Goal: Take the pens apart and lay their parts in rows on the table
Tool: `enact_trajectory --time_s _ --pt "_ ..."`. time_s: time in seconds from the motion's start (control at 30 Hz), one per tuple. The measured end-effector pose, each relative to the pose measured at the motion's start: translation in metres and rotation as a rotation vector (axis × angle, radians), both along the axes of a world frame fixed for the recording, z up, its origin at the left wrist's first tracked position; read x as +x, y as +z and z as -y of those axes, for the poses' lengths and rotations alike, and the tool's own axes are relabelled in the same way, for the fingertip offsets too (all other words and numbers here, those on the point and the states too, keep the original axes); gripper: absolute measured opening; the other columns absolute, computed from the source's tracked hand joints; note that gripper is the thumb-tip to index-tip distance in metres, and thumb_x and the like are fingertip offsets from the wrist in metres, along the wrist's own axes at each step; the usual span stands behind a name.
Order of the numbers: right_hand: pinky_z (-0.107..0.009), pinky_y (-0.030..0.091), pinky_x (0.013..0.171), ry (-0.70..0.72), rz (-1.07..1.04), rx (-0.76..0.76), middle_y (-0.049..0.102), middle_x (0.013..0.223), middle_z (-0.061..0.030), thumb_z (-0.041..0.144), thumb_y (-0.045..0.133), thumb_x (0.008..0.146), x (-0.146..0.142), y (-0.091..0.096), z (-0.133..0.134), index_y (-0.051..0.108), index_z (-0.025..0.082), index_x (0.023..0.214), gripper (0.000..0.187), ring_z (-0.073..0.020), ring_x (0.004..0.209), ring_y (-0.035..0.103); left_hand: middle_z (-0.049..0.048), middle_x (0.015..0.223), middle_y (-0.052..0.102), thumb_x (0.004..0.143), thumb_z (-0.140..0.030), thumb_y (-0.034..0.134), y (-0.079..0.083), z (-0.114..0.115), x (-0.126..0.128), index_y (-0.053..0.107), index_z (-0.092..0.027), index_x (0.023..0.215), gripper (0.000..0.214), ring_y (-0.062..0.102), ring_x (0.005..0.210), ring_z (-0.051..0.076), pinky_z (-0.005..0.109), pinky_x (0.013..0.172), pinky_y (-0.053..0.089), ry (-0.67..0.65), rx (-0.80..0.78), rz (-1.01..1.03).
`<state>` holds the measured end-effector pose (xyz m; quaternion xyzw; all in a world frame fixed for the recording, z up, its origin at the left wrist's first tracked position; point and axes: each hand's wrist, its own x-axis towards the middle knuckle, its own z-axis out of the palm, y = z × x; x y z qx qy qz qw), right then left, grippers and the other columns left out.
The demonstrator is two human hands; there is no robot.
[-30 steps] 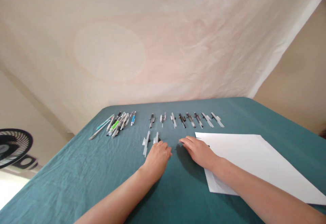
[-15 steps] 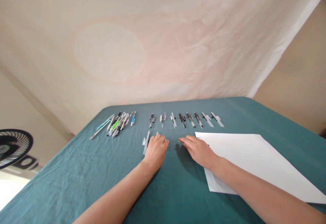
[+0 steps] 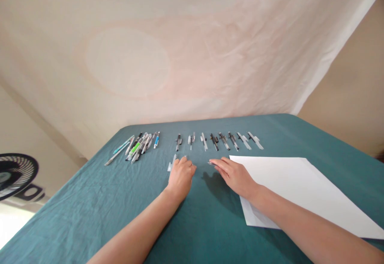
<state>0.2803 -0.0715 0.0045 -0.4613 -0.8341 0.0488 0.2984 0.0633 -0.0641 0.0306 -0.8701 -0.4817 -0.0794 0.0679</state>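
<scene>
My left hand point(image 3: 181, 176) is closed low over the cloth, its fingers curled together. Whatever it grips is mostly hidden; only a small pale bit shows past the knuckles. Just left of that hand lies a clear pen with its cap beside it point(image 3: 171, 165), partly covered by the fingers. Across a short gap, my right hand point(image 3: 235, 177) pinches a slim pen point(image 3: 211, 163), its thin tip pointing left toward the left hand. The rest of that pen is hidden in the palm. The right hand hovers beside the paper's left edge, casting a shadow.
White paper sheets point(image 3: 288, 188) lie at the right on the green tablecloth point(image 3: 90, 200). Behind the hands runs a row of several pens with caps alongside point(image 3: 223, 141). A heap of mixed pens point(image 3: 139, 147) lies at the left. A black fan point(image 3: 16, 176) stands beyond the left edge.
My left hand has shifted slightly left, covering more of the clear pen. The right hand has turned a little and the pen tip now shows further out from its fingers.
</scene>
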Motion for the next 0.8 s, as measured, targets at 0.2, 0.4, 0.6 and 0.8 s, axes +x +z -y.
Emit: enact_trajectory --time_s 0.2,0.4,0.6,0.8 --pt "-0.031 0.046 0.080 0.036 -0.147 -0.040 0.060 0.102 -0.0070 0.024 0.038 0.091 -0.003 -0.001 -0.002 0.051 0.023 0.116 0.029 -0.0174 0.092 0.058 0.0087 0.080 0.057 0.084 -0.012 0.041 0.003 0.000 0.001 0.064 -0.021 0.096 0.027 0.044 0.087 0.022 0.036 0.073 0.032 -0.005 0.008 0.001" --pt "-0.023 0.043 0.063 0.082 -0.325 -0.334 0.063 0.078 -0.0011 0.035 0.036 0.091 -0.005 0.009 0.001 0.055 0.020 0.103 0.027 -0.0122 0.068 0.057 0.0086 0.085 0.056 0.087 -0.019 0.040 0.006 0.004 0.000 0.062 -0.021 0.099 0.025 0.043 0.088 0.023 0.036 0.073 0.031 0.046 0.051 0.020" --pt "-0.021 0.036 0.054 0.129 -0.337 -0.482 0.062 0.068 0.0019 0.040 0.037 0.090 -0.006 0.005 0.002 0.055 0.020 0.105 0.030 -0.0102 0.055 0.051 0.0080 0.082 0.057 0.086 -0.020 0.041 0.006 -0.001 -0.001 0.063 -0.021 0.094 0.023 0.043 0.089 0.023 0.036 0.074 0.030 0.038 0.034 0.012" --pt "-0.022 0.036 0.058 0.138 -0.448 -0.528 0.060 0.073 0.0003 0.040 0.038 0.089 -0.007 0.007 0.002 0.056 0.019 0.096 0.028 -0.0106 0.060 0.050 0.0091 0.083 0.060 0.086 -0.020 0.043 0.008 -0.001 -0.002 0.065 -0.022 0.094 0.024 0.045 0.089 0.023 0.037 0.078 0.031 0.019 -0.019 0.107"
